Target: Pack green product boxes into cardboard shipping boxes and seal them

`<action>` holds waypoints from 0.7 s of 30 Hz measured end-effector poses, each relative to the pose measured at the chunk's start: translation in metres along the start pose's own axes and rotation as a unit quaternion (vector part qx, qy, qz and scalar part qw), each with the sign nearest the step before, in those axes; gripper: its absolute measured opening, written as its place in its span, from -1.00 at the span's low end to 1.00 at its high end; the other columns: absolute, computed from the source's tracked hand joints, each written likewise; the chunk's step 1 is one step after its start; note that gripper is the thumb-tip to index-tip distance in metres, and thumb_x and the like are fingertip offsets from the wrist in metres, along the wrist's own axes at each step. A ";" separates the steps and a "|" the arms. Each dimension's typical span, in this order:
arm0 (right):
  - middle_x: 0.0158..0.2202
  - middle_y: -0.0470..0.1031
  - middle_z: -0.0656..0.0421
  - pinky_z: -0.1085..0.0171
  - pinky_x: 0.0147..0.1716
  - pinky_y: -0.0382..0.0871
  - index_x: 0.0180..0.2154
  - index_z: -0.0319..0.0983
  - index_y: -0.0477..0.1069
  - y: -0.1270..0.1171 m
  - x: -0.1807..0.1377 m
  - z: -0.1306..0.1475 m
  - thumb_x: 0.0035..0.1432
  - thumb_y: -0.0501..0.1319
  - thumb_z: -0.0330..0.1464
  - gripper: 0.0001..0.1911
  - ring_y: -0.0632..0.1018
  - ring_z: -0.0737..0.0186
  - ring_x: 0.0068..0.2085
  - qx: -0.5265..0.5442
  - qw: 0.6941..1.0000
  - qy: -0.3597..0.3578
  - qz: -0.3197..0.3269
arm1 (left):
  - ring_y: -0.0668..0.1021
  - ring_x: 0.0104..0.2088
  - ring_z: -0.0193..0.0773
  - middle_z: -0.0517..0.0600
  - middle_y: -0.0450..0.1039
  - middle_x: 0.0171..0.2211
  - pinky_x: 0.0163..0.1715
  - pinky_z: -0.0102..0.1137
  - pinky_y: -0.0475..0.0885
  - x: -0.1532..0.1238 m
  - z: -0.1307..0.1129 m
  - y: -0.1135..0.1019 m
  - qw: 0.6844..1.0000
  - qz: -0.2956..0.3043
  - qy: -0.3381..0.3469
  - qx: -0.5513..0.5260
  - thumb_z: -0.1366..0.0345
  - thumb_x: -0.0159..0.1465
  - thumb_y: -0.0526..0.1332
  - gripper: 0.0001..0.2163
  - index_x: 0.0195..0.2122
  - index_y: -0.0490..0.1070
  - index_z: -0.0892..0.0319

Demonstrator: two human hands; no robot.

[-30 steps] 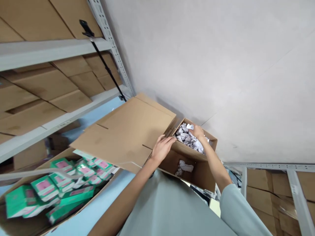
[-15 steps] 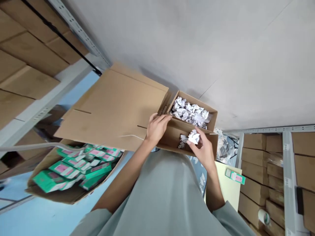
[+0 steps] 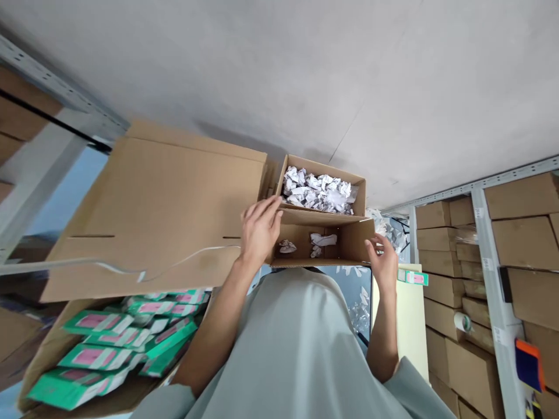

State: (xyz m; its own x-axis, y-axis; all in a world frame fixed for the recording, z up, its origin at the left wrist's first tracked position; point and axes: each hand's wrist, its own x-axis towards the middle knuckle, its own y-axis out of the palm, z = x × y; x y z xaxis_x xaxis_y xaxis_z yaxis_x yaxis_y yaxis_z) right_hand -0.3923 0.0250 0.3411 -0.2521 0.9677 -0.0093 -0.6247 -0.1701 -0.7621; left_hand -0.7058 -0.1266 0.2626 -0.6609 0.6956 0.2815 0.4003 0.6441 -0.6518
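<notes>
An open, narrow cardboard box point(image 3: 356, 240) sits close to my body, with a few crumpled paper pieces point(image 3: 323, 239) on its bottom. My left hand point(image 3: 261, 230) is at its left end, fingers and thumb closed over the edge. At the opposite end, my right hand point(image 3: 384, 259) grips the right wall between thumb and curled fingers. No paper shows in either hand. Directly behind it stands a second cardboard box point(image 3: 359, 198) filled with crumpled white paper point(image 3: 321, 189).
Flattened cardboard point(image 3: 170, 203) lies to the left. Below it, a large carton holds several green-and-pink boxes point(image 3: 94, 356). A single green box point(image 3: 413, 277) rests on a pale yellow board point(image 3: 410, 326) at right. Shelves with stacked cartons point(image 3: 471, 366) stand farther right; a grey wall point(image 3: 279, 75) rises behind.
The crumpled paper from my right hand now lies in the near box. My right hand has moved to that box's right end. The view has shifted, and my left hand stays at the left end.
</notes>
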 end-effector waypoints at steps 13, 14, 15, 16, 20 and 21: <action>-0.15 0.74 -0.05 0.09 -0.13 0.51 -0.01 -0.25 0.64 -0.005 -0.027 -0.039 0.25 0.29 -0.01 -0.50 0.70 -0.05 -0.20 -0.114 0.988 0.097 -0.033 | 0.50 0.37 0.41 0.45 0.44 0.37 0.35 0.19 0.45 -0.075 0.016 -0.036 0.985 0.113 -0.125 0.023 -0.07 0.42 0.19 -0.24 0.52 0.22 0.33; -0.17 0.75 -0.05 0.10 -0.14 0.50 -0.06 -0.24 0.64 -0.005 -0.030 -0.039 0.26 0.28 -0.03 -0.55 0.70 -0.06 -0.21 -0.119 0.987 0.104 -0.031 | 0.52 0.35 0.41 0.46 0.46 0.35 0.32 0.18 0.47 -0.081 0.018 -0.035 0.982 0.125 -0.136 0.029 -0.06 0.41 0.19 -0.24 0.50 0.23 0.34; -0.20 0.75 -0.04 0.10 -0.15 0.48 -0.11 -0.24 0.65 -0.004 -0.034 -0.040 0.27 0.25 -0.06 -0.59 0.70 -0.06 -0.21 -0.125 0.986 0.110 -0.030 | 0.55 0.31 0.41 0.45 0.49 0.32 0.29 0.17 0.49 -0.087 0.019 -0.033 0.979 0.135 -0.147 0.033 -0.05 0.41 0.20 -0.26 0.49 0.25 0.34; -0.22 0.75 -0.04 0.11 -0.16 0.47 -0.15 -0.23 0.64 -0.004 -0.038 -0.041 0.28 0.23 -0.09 -0.62 0.70 -0.06 -0.22 -0.131 0.984 0.115 -0.028 | 0.58 0.28 0.40 0.43 0.52 0.29 0.26 0.16 0.51 -0.093 0.021 -0.032 0.977 0.142 -0.156 0.034 -0.03 0.42 0.19 -0.29 0.48 0.26 0.31; -0.23 0.75 0.00 0.12 -0.15 0.46 -0.20 -0.19 0.64 -0.011 -0.060 -0.048 0.31 0.20 -0.12 -0.66 0.70 -0.04 -0.22 -0.127 0.985 0.118 -0.015 | 0.66 0.18 0.39 0.36 0.61 0.22 0.15 0.18 0.57 -0.104 0.020 -0.031 0.977 0.138 -0.159 0.032 0.06 0.44 0.16 -0.37 0.48 0.31 0.20; -0.22 0.76 0.00 0.13 -0.15 0.46 -0.20 -0.19 0.64 -0.016 -0.067 -0.051 0.31 0.19 -0.12 -0.66 0.70 -0.04 -0.22 -0.118 0.986 0.117 -0.015 | 0.66 0.17 0.40 0.36 0.62 0.21 0.14 0.21 0.58 -0.105 0.017 -0.030 0.978 0.138 -0.151 0.036 0.07 0.43 0.17 -0.37 0.48 0.32 0.19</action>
State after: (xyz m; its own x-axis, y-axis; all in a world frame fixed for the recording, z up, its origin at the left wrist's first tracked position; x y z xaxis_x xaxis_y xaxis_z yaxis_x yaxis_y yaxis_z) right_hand -0.3280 -0.0279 0.3206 -0.0404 0.9928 -0.1127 -0.4327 -0.1190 -0.8936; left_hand -0.6595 -0.2245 0.2411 -0.6962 0.7068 -0.1255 0.5504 0.4134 -0.7253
